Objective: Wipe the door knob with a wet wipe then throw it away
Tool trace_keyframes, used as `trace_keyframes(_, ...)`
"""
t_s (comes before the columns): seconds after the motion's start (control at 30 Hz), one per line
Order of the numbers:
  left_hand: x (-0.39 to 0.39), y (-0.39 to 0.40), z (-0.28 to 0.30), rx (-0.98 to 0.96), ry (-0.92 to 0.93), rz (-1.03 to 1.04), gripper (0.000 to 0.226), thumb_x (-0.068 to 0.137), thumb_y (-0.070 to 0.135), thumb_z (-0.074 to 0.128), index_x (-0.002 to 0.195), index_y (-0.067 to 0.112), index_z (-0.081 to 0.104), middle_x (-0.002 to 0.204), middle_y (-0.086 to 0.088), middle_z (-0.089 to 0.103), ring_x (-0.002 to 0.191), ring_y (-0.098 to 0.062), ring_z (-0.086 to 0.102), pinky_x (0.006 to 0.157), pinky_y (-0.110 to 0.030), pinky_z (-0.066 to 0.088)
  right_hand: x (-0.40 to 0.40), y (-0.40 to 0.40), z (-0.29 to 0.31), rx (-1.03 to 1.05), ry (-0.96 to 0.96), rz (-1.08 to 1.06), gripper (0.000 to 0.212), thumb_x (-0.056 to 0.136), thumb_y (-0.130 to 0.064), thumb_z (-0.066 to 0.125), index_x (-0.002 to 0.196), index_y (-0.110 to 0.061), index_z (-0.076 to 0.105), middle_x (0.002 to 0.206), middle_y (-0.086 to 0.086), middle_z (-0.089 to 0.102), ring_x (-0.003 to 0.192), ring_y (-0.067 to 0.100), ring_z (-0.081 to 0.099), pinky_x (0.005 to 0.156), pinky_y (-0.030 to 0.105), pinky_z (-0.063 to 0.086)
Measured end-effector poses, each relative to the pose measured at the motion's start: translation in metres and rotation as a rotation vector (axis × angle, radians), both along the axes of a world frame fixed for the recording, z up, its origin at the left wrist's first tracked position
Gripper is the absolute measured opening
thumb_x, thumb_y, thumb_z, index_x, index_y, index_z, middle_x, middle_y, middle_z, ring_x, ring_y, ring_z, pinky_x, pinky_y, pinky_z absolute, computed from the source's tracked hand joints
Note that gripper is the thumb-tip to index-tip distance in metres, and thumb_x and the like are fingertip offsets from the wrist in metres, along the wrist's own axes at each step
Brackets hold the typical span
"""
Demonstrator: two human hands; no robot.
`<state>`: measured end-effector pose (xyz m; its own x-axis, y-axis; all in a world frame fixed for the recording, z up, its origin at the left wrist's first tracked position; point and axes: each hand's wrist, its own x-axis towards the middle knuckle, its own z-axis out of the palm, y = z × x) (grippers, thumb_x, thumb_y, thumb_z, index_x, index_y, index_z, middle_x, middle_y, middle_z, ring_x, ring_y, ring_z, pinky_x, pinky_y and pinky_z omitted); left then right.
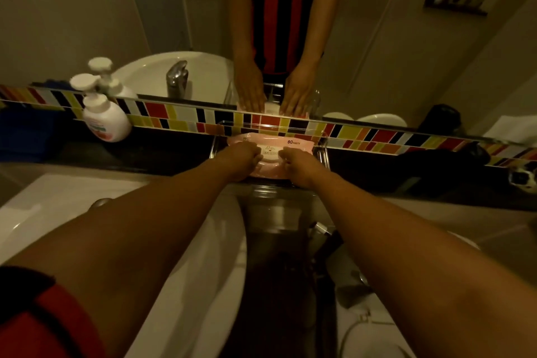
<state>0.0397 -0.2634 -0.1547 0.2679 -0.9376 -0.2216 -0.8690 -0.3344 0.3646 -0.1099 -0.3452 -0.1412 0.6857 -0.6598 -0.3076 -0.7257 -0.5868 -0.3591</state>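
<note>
A pink pack of wet wipes, marked "80 sheets", lies in a clear tray on the dark ledge under the mirror. My left hand rests on the pack's left half, fingers curled at its white centre flap. On the right half, my right hand lies with its fingers at the same flap. No loose wipe shows in either hand. The door knob is out of view; only a door handle appears in the mirror at the top left.
A white soap pump bottle stands on the ledge at left, beside a blue box. The white sink basin lies below my arms. A strip of coloured tiles runs under the mirror. Dark objects sit at far right.
</note>
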Motion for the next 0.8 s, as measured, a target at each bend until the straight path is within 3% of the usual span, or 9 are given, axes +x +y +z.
trace_keyframes(0.13, 0.000, -0.001, -0.001, 0.072, -0.001, 0.021, 0.027, 0.098, 0.018, 0.050, 0.121, 0.008, 0.060, 0.120, -0.011, 0.061, 0.108, -0.024, 0.061, 0.093, -0.033, 0.051, 0.000, 0.000, -0.009, -0.049, 0.026, 0.044, 0.037, 0.097, -0.015, 0.050, 0.132, -0.005, 0.051, 0.137, 0.016, 0.049, 0.122, 0.033, 0.051, 0.103, 0.045, 0.046)
trace_keyframes(0.33, -0.004, -0.004, -0.004, 0.110, -0.055, 0.055, 0.038, 0.094, 0.019, 0.057, 0.130, 0.010, 0.056, 0.131, -0.013, 0.057, 0.117, -0.026, 0.058, 0.099, -0.036, 0.050, 0.003, -0.001, -0.009, -0.123, 0.151, 0.139, 0.041, 0.095, -0.017, 0.052, 0.135, -0.011, 0.048, 0.148, 0.014, 0.038, 0.127, 0.034, 0.047, 0.104, 0.043, 0.044)
trace_keyframes(0.43, -0.003, -0.001, -0.004, 0.112, 0.062, 0.117, 0.042, 0.100, 0.026, 0.037, 0.133, 0.007, 0.053, 0.139, -0.017, 0.053, 0.128, -0.033, 0.050, 0.108, -0.041, 0.040, 0.003, 0.003, -0.006, -0.133, 0.198, 0.161, 0.049, 0.093, -0.017, 0.054, 0.141, -0.012, 0.042, 0.150, 0.014, 0.036, 0.129, 0.034, 0.045, 0.106, 0.045, 0.042)
trace_keyframes(0.53, -0.004, 0.005, 0.009, 0.082, 0.060, 0.121, 0.048, 0.103, 0.026, 0.028, 0.145, 0.005, 0.040, 0.153, -0.017, 0.037, 0.142, -0.032, 0.033, 0.119, -0.041, 0.025, 0.000, 0.008, 0.002, -0.157, 0.202, 0.150, 0.056, 0.092, -0.019, 0.057, 0.144, -0.012, 0.037, 0.152, 0.013, 0.035, 0.133, 0.033, 0.041, 0.110, 0.049, 0.038)
trace_keyframes(0.6, -0.007, 0.015, 0.030, 0.042, 0.008, 0.076, 0.047, 0.105, 0.021, 0.027, 0.147, 0.003, 0.036, 0.156, -0.017, 0.032, 0.144, -0.031, 0.029, 0.119, -0.039, 0.021, -0.003, 0.013, 0.016, -0.203, 0.152, 0.130, 0.055, 0.094, -0.020, 0.054, 0.146, -0.011, 0.035, 0.155, 0.012, 0.033, 0.139, 0.032, 0.036, 0.114, 0.048, 0.033)
trace_keyframes(0.67, -0.007, 0.028, 0.046, 0.044, -0.002, 0.092, 0.045, 0.104, 0.018, 0.031, 0.145, 0.003, 0.039, 0.153, -0.017, 0.036, 0.142, -0.032, 0.034, 0.116, -0.038, 0.027, -0.008, 0.019, 0.036, -0.254, 0.105, 0.137, 0.052, 0.096, -0.021, 0.049, 0.146, -0.012, 0.036, 0.156, 0.010, 0.033, 0.140, 0.030, 0.035, 0.112, 0.045, 0.033)
trace_keyframes(0.8, 0.001, 0.059, 0.098, 0.031, -0.112, 0.153, 0.041, 0.099, 0.019, 0.045, 0.139, 0.012, 0.047, 0.149, -0.015, 0.042, 0.134, -0.030, 0.044, 0.109, -0.041, 0.038, -0.005, 0.028, 0.081, -0.290, -0.047, 0.154, 0.047, 0.094, -0.020, 0.050, 0.141, -0.019, 0.044, 0.145, 0.008, 0.047, 0.130, 0.032, 0.048, 0.104, 0.047, 0.044)
